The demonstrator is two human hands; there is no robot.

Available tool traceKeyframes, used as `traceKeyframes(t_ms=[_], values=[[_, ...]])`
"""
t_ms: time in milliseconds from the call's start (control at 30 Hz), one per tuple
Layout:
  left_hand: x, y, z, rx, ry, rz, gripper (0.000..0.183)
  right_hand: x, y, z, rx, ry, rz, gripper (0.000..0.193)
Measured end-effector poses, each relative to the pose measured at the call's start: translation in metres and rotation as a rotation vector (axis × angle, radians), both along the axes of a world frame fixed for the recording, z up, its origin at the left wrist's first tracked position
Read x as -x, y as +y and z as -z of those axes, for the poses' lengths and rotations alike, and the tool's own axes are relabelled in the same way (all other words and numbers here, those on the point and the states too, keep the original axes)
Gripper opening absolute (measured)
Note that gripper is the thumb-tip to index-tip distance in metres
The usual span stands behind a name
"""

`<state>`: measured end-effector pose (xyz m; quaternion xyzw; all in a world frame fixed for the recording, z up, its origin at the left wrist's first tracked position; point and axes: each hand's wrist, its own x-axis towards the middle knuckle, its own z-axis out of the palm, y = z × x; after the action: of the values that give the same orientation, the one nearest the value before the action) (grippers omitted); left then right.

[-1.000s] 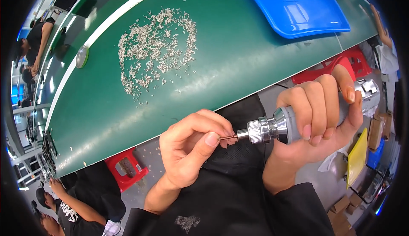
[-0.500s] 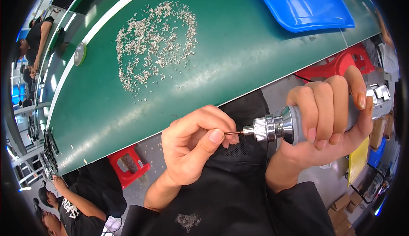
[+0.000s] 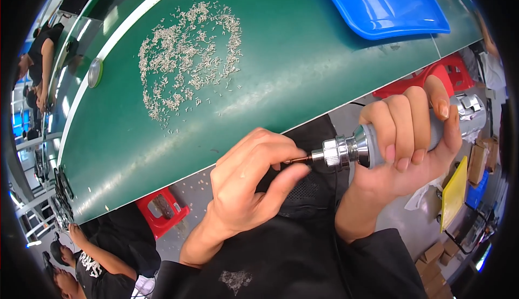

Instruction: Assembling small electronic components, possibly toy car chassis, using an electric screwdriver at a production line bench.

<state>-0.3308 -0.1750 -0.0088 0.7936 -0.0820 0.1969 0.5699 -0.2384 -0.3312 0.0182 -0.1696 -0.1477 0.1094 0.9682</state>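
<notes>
In my right hand (image 3: 411, 131) is a grey cylindrical electric screwdriver (image 3: 368, 145) with a silver collar, its fingers wrapped round the body. The tool lies nearly level above my lap and points left. A thin copper-coloured bit (image 3: 299, 159) sticks out of its nose. My left hand (image 3: 246, 177) is closed about this bit, with the thumb below and the index finger above, close to the nose. The bit's tip shows between the fingers. Whether anything small is on the tip, I cannot tell.
Many small silvery pins (image 3: 186, 56) lie scattered on the green table (image 3: 270, 56). A blue tray (image 3: 389, 7) sits at the far right, a small round dish (image 3: 95, 72) at the left. Red stools (image 3: 162, 212) stand beside the table. Other people work at left.
My left hand has slid along the bit toward the tool's nose, its thumb now nearer the collar. The screwdriver and right hand have shifted slightly left and up.
</notes>
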Motion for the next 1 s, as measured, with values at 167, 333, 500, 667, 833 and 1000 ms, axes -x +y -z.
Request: traceKeyframes(t_ms=[167,333,500,667,833,1000], values=[[-0.008,-0.005,-0.008,0.188,0.072,-0.034,0.07,-0.021,-0.007,-0.005,-0.028,-0.006,0.069,0.016],[-0.018,0.037,-0.029,-0.148,-0.016,-0.056,0.024,-0.025,-0.005,0.002,0.045,0.152,0.13,0.018],[-0.081,0.061,-0.052,-0.512,-0.087,0.078,0.015,-0.034,0.0,0.024,0.025,0.317,0.136,0.015],[-0.212,0.068,-0.058,-0.504,-0.064,-0.044,0.009,-0.051,-0.003,0.031,0.034,0.374,0.173,0.016],[-0.372,0.065,-0.047,-0.619,0.023,-0.063,0.041,-0.057,0.0,0.031,0.072,0.236,0.136,0.018],[-0.469,0.038,-0.013,-0.755,0.135,-0.193,0.05,-0.06,0.002,0.031,-0.065,0.312,0.014,0.018]])
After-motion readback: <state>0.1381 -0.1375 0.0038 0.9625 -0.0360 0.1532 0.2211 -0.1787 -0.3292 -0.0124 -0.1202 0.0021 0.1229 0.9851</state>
